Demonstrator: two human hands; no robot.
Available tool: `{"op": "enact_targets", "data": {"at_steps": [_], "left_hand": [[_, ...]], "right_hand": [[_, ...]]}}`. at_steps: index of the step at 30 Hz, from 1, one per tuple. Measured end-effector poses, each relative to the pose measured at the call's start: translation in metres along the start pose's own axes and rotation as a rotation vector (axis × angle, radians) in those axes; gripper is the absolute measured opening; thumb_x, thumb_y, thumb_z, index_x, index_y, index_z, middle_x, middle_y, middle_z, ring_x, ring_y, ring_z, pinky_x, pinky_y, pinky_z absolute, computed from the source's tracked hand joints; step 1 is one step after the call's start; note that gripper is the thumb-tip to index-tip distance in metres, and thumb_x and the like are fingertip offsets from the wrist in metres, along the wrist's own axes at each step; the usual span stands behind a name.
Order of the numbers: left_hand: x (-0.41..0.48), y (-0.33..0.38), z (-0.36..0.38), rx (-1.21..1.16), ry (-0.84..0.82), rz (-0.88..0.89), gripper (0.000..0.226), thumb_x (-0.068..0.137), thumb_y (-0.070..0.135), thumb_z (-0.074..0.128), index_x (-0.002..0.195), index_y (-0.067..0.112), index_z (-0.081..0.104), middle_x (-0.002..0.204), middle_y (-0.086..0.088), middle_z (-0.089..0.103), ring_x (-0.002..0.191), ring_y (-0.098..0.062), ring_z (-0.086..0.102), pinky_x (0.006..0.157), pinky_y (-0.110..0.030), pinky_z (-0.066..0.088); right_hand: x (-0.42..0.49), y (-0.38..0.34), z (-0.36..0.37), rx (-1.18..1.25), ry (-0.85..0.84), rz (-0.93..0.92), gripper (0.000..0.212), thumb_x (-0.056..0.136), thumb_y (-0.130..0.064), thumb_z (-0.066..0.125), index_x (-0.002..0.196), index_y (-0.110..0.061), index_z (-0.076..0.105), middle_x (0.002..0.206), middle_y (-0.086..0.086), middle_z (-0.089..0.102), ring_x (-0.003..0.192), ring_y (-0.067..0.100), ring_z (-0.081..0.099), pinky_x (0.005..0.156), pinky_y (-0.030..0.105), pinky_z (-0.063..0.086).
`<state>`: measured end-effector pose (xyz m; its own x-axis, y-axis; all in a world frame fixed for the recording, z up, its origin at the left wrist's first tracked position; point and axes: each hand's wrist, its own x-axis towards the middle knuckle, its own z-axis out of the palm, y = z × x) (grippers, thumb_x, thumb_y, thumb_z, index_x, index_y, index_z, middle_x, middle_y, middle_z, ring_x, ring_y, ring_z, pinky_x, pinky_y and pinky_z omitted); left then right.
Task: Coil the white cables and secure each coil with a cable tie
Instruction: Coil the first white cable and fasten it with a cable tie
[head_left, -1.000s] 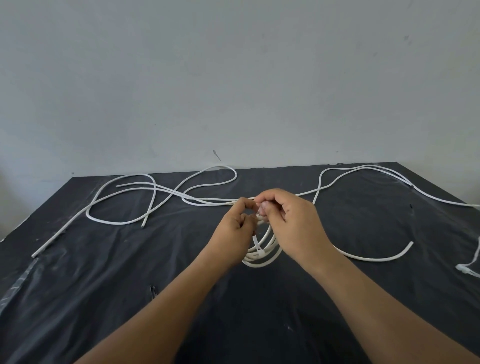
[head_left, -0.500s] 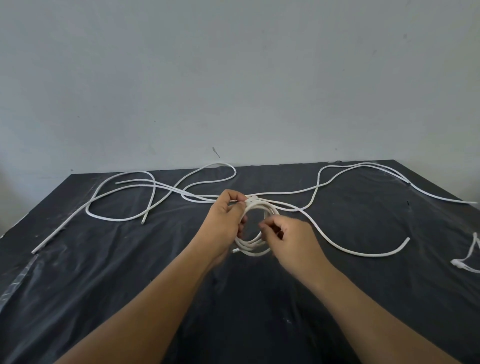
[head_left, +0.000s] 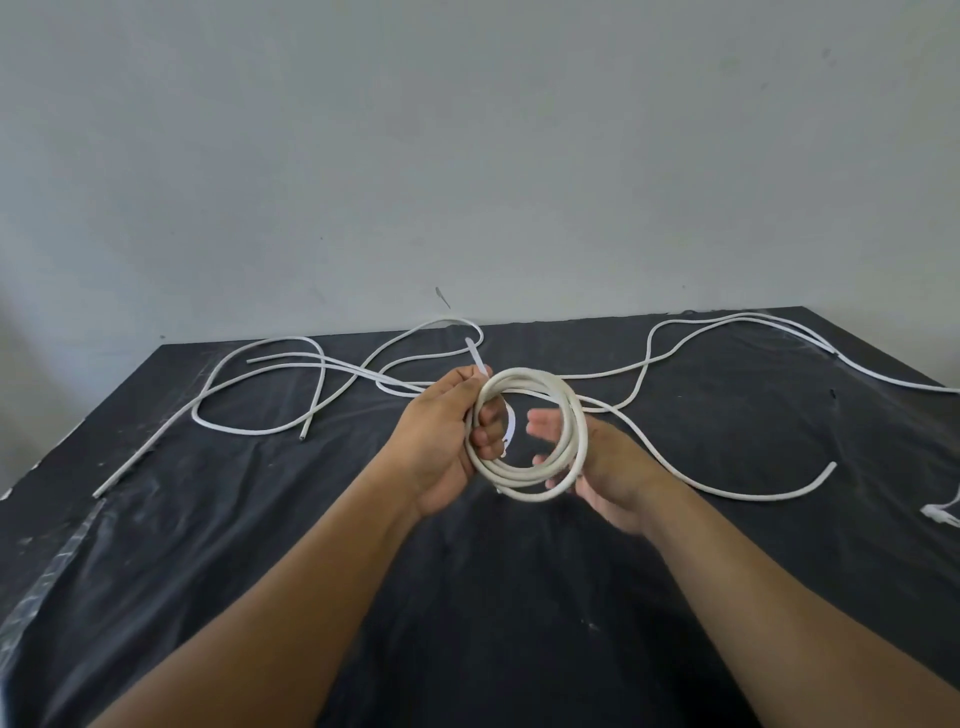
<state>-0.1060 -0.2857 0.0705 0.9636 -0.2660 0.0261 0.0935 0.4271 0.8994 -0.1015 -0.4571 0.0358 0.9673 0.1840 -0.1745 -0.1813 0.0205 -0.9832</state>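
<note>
Since half a second ago you have tipped the white coil of round cable (head_left: 574, 415) up to face you, and your right hand (head_left: 613, 467) has come off it.

The table under black plastic sheeting (head_left: 311, 545) fills the lower frame. The loose white cables (head_left: 249, 430) sprawl across its far half, from upper left to the right edge, and one passes behind the coil. A small white bundle (head_left: 940, 513) lies at the far right edge; what it is, I cannot tell.

The coil hangs at the centre, above the sheeting. Your left hand (head_left: 441, 441) clenches its left rim, with the fingers curled through the ring. Your right hand lies slack and palm-up behind the right rim, grasping nothing. Whether it touches the cable cannot be told.

The thin white plastic cable tie (head_left: 477, 358) wraps the left rim by your left fingers. Its free tail stands up from that grip, leaning toward the upper left. To pull it, your free right hand probably has to cross the ring to the far side. Whether the tie is latched cannot be seen.
</note>
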Motion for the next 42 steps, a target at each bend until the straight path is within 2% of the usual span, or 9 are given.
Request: {"op": "enact_targets", "data": {"at_steps": [3, 8, 12, 17, 25, 29, 31, 36, 42], "left_hand": [[0.000, 0.002, 0.002, -0.013, -0.046, -0.008, 0.025, 0.100, 0.012, 0.036, 0.076, 0.012, 0.043, 0.059, -0.003, 0.036, 0.044, -0.011, 0.030, 0.043, -0.023, 0.029], [0.002, 0.003, 0.001, -0.026, -0.062, -0.015, 0.025, 0.099, 0.013, 0.037, 0.075, 0.013, 0.044, 0.059, -0.003, 0.036, 0.045, -0.011, 0.031, 0.045, -0.024, 0.027], [0.001, 0.002, 0.000, -0.017, -0.070, -0.029, 0.024, 0.100, 0.018, 0.040, 0.077, 0.014, 0.046, 0.060, -0.002, 0.037, 0.045, -0.011, 0.031, 0.045, -0.024, 0.029], [0.001, 0.003, 0.003, 0.065, -0.017, -0.018, 0.018, 0.100, 0.017, 0.040, 0.083, 0.015, 0.046, 0.059, -0.002, 0.039, 0.045, -0.011, 0.032, 0.045, -0.024, 0.029], [0.003, -0.001, 0.009, 0.231, 0.066, 0.013, 0.016, 0.101, 0.020, 0.040, 0.089, 0.013, 0.047, 0.059, -0.001, 0.041, 0.048, -0.012, 0.032, 0.046, -0.026, 0.030], [0.006, -0.006, 0.006, 0.354, 0.172, 0.021, 0.017, 0.101, 0.023, 0.039, 0.090, 0.014, 0.048, 0.059, 0.000, 0.043, 0.048, -0.011, 0.034, 0.047, -0.026, 0.033], [0.009, -0.009, 0.004, 0.429, 0.229, 0.032, 0.018, 0.101, 0.025, 0.039, 0.091, 0.014, 0.049, 0.060, 0.000, 0.044, 0.049, -0.011, 0.036, 0.048, -0.027, 0.035], [0.011, -0.016, 0.004, 0.519, 0.270, 0.055, 0.017, 0.101, 0.026, 0.038, 0.094, 0.015, 0.050, 0.061, 0.000, 0.045, 0.051, -0.011, 0.037, 0.048, -0.027, 0.036], [0.013, -0.017, 0.005, 0.555, 0.300, 0.095, 0.017, 0.100, 0.026, 0.038, 0.091, 0.018, 0.050, 0.063, 0.000, 0.046, 0.054, -0.012, 0.038, 0.052, -0.029, 0.036]], "right_hand": [[0.003, 0.012, 0.000, -0.044, -0.155, 0.024, 0.049, 0.076, -0.026, 0.068, 0.123, -0.018, 0.059, 0.125, 0.008, 0.062, 0.112, 0.019, 0.060, 0.092, 0.039, 0.049], [0.004, 0.008, 0.008, -0.047, -0.104, -0.035, 0.005, 0.088, -0.008, 0.065, 0.087, -0.004, 0.065, 0.090, 0.022, 0.066, 0.084, 0.032, 0.059, 0.073, 0.036, 0.048], [0.004, 0.004, 0.005, 0.117, -0.082, -0.032, 0.005, 0.088, -0.007, 0.063, 0.084, -0.005, 0.066, 0.095, 0.015, 0.068, 0.085, 0.026, 0.063, 0.083, 0.036, 0.052], [-0.004, -0.002, 0.004, 0.359, -0.114, 0.010, 0.017, 0.077, -0.005, 0.066, 0.062, -0.012, 0.070, 0.080, 0.010, 0.069, 0.072, 0.018, 0.064, 0.069, 0.027, 0.053], [-0.008, 0.000, -0.004, 0.670, -0.189, 0.125, 0.015, 0.085, -0.015, 0.056, 0.089, -0.012, 0.070, 0.074, 0.004, 0.068, 0.064, 0.019, 0.064, 0.066, 0.032, 0.057], [-0.009, 0.005, -0.008, 0.595, -0.227, 0.094, 0.044, 0.091, -0.045, 0.049, 0.092, -0.005, 0.067, 0.081, 0.011, 0.067, 0.080, 0.026, 0.065, 0.085, 0.041, 0.050], [-0.012, 0.008, -0.008, 0.415, -0.259, 0.008, 0.049, 0.080, -0.051, 0.064, 0.099, -0.006, 0.064, 0.089, 0.012, 0.068, 0.089, 0.027, 0.064, 0.089, 0.042, 0.048], [-0.013, 0.016, -0.001, -0.013, -0.071, -0.170, 0.020, 0.078, 0.001, 0.072, 0.089, -0.013, 0.062, 0.082, 0.014, 0.062, 0.080, 0.026, 0.058, 0.075, 0.037, 0.045], [-0.015, 0.017, 0.005, 0.058, -0.029, -0.193, 0.019, 0.086, -0.002, 0.066, 0.077, -0.019, 0.068, 0.076, 0.006, 0.066, 0.076, 0.022, 0.059, 0.080, 0.043, 0.046]]}}
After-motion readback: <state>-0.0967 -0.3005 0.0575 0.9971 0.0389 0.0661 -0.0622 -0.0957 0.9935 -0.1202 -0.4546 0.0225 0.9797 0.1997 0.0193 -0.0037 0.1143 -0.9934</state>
